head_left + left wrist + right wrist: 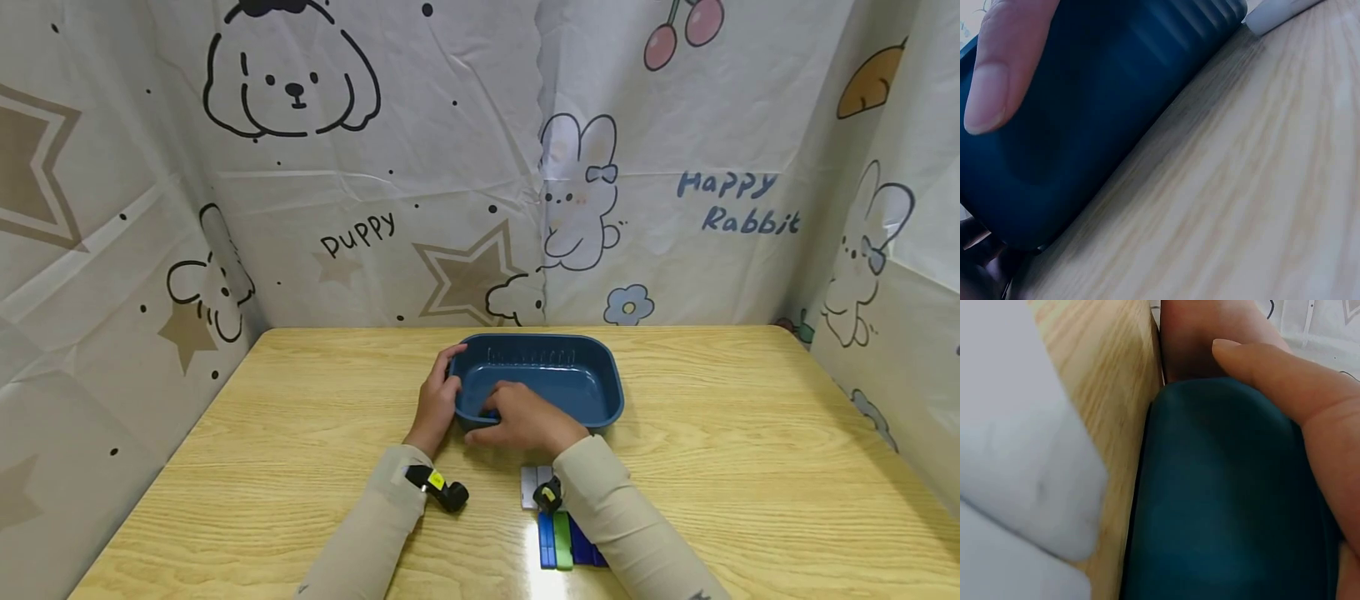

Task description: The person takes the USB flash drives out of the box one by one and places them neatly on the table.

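Note:
A dark blue rectangular basin (557, 387) stands on the table. My left hand (437, 404) grips its left end. In the left wrist view the thumb (994, 87) lies against the basin's outer wall (1079, 119), with other fingers partly showing by its lower corner. My right hand (517, 417) reaches over the front rim near the left corner, its thumb outside and curled fingers inside. A small blue piece (490, 412) shows between those fingers, mostly hidden by them. From the right wrist, the thumb (1260, 365) passes over the basin's end (1229, 487).
White pieces (529, 487) lie on the table in front of the basin, partly under the right wrist. Nearer are a blue strip (547, 542), a green strip (562, 542) and dark blue pieces (581, 546), partly covered by the right sleeve. Printed cloth (450, 167) hangs behind and at both sides.

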Available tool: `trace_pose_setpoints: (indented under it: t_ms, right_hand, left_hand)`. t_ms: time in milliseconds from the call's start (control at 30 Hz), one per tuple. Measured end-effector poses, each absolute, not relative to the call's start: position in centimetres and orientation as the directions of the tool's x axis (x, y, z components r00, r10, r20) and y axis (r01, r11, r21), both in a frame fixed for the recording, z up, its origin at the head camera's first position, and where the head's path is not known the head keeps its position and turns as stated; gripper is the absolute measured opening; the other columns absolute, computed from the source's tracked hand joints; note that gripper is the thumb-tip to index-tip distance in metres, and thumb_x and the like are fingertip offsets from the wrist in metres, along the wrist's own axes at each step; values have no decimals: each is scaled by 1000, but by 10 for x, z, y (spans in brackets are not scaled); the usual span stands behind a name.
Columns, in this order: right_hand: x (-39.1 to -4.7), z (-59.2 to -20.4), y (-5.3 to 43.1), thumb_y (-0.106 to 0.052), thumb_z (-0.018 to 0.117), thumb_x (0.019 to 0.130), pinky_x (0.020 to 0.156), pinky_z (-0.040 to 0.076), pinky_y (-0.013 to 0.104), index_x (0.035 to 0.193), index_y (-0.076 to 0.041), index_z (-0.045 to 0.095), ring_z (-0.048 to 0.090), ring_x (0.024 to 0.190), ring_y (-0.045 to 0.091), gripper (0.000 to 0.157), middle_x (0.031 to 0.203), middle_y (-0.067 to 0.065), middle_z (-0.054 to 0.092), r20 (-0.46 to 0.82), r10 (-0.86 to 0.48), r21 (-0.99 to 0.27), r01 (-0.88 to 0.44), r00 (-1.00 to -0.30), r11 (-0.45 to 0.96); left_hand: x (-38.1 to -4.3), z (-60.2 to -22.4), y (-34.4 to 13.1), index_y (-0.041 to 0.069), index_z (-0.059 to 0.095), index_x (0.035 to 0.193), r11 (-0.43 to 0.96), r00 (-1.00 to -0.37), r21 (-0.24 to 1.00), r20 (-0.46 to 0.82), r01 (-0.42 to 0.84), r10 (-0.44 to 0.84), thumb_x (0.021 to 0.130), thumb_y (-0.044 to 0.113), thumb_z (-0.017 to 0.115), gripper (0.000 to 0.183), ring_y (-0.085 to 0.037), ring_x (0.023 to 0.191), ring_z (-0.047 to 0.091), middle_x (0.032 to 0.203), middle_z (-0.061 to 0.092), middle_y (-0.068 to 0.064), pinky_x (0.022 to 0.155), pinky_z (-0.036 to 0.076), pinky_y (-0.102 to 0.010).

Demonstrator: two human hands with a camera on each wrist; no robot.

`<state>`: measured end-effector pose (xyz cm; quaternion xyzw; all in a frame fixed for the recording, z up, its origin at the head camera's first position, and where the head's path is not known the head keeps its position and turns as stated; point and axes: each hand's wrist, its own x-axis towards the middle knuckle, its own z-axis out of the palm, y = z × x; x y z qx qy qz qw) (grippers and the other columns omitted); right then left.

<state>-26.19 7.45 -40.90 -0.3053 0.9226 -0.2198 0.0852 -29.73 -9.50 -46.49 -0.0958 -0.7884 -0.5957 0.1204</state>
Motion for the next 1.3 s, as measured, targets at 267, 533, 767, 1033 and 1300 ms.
trace_pose_setpoints:
  t_ms: [267, 533, 767, 1033, 1300]
  right_hand:
    - [-264, -409, 76, -50, 71, 81, 84, 48, 32, 104, -8, 74, 59, 106, 17, 48, 117, 7, 65, -26, -604, -495, -514, -797, 700]
    - [-264, -409, 81, -50, 72, 80, 91, 48, 36, 113, -3, 70, 60, 110, 21, 58, 119, 9, 65, 28, -614, -563, -519, -789, 643]
    - [-267, -411, 84, -52, 65, 85, 89, 49, 37, 111, -5, 72, 60, 108, 20, 54, 122, 9, 63, 100, -589, -631, -508, -802, 586]
    - [-266, -411, 86, -47, 64, 87, 87, 49, 35, 105, -13, 74, 60, 108, 17, 40, 120, 5, 65, 165, -546, -681, -495, -822, 540]
    - [-270, -413, 88, -38, 74, 82, 74, 51, 28, 103, -12, 73, 62, 82, 5, 34, 93, -8, 68, 198, -496, -751, -456, -846, 478]
  left_hand:
    - [-298, -466, -95, 21, 53, 133, 266, -952, 917, 305, 296, 9, 83, 5, 43, 54, -20, 123, 46, 142, 50, -1, 101, 32, -39]
    - [-297, -465, -93, 21, 53, 133, 272, -951, 914, 310, 301, 10, 83, 5, 42, 54, -20, 124, 45, 143, 49, -1, 102, 32, -40]
    - [-296, -463, -92, 20, 53, 133, 282, -950, 911, 311, 302, 12, 83, 4, 42, 54, -23, 120, 46, 143, 49, -3, 100, 32, -41]
    - [-295, -463, -94, 19, 52, 135, 267, -955, 919, 297, 291, 19, 85, 3, 42, 53, -26, 126, 44, 144, 47, -4, 105, 30, -46]
    - [-284, -449, -92, 9, 50, 136, 254, -956, 923, 291, 287, 23, 86, -2, 40, 52, -31, 129, 41, 145, 45, -13, 108, 27, -48]
